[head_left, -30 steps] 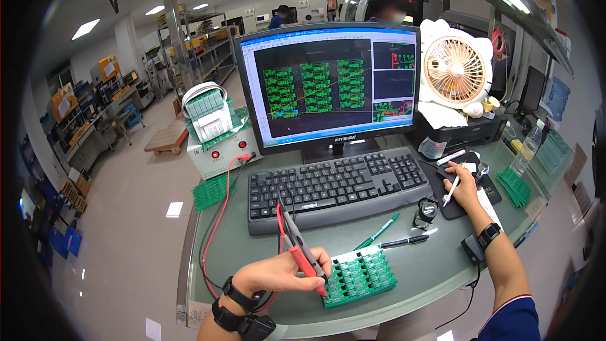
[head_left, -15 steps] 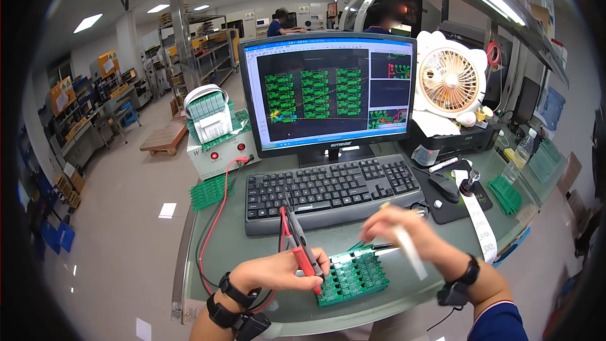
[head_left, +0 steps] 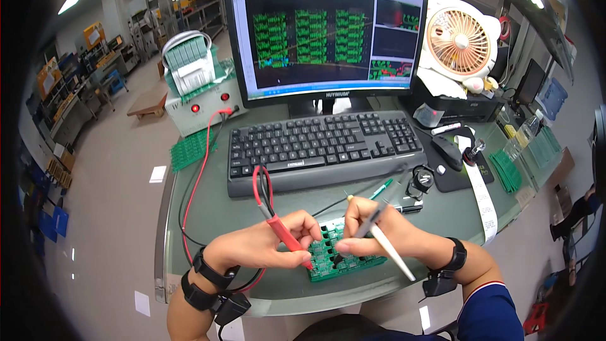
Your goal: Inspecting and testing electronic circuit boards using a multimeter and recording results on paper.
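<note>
**Over a green circuit board (head_left: 326, 254), left hand (head_left: 262, 243) and right hand (head_left: 391, 233) working**

The left hand is gripping a red probe (head_left: 284, 233), its tip pointing at the board's left edge. The right hand is gripping a grey probe (head_left: 372, 219) and a white pen (head_left: 392, 253). The board is lying on the counter (head_left: 205, 215) before the keyboard (head_left: 322, 142).

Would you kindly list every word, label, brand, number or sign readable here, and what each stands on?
Wording and brands are left unquoted:
Black-framed monitor: legible lettering on lower bezel; screen text too small.
Black plastic keyboard: key legends and label too small.
Pale box with red lights: lettering partly legible.
White paper strip: print too small.
Green circuit board stack: markings too small.
</note>
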`<state>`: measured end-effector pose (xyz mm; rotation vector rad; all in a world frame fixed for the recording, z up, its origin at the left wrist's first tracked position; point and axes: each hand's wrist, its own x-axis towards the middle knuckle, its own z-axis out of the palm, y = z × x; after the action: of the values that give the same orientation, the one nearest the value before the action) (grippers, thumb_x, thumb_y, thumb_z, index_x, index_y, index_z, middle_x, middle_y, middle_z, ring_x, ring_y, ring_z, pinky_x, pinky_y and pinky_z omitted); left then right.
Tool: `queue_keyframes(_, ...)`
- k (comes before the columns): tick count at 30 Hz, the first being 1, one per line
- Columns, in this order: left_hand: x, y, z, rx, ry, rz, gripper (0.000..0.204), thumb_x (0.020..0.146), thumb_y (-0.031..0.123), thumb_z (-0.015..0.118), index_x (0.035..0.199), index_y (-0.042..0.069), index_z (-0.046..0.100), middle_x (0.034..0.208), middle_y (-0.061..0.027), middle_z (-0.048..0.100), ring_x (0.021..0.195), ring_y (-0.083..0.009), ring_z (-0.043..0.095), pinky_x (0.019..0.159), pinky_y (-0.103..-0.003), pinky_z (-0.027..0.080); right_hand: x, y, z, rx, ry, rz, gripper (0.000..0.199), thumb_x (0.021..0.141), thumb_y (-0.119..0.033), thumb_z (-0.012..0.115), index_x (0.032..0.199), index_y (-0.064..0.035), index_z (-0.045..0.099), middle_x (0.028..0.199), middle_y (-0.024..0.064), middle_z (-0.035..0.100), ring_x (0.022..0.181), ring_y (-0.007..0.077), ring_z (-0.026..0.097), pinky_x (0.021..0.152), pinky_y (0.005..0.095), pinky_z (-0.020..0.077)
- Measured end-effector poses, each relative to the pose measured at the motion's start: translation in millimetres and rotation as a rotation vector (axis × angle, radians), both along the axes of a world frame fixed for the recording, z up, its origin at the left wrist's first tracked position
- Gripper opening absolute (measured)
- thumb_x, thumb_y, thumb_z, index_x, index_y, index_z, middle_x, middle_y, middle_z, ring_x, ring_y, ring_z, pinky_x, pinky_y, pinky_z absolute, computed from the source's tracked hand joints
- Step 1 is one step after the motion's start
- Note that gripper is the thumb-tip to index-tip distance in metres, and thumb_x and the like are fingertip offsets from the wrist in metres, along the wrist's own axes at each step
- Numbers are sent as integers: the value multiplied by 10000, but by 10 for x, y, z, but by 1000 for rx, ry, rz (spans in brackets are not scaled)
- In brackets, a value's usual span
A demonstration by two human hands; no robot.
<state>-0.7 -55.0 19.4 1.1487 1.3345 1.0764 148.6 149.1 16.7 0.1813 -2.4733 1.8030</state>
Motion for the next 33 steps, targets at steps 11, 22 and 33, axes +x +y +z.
queue_keyframes(11,-132,-92,-251,78,-172,7,282,868,107,645,1076,36,469,895,-7,515,840,-75,515,755,-239,442,220,-89,-187,-148,-58,12,269,814,-230,771,792,-58,566,687,3,613,599,73,555,520,233,412)
queue_keyframes(22,-125,-112,-248,52,-128,19,285,856,120,627,1072,30,465,913,-25,525,869,-89,548,779,-250,448,193,-177,-295,35,99,20,242,819,-204,761,792,-69,562,652,5,609,524,97,557,458,253,424)
queue_keyframes(33,-110,-105,-215,10,-117,33,267,847,82,660,1033,34,476,943,-7,522,930,-113,540,1056,-405,392,186,-178,-321,33,145,19,228,825,-171,747,793,-69,546,626,2,590,499,93,546,436,250,412)
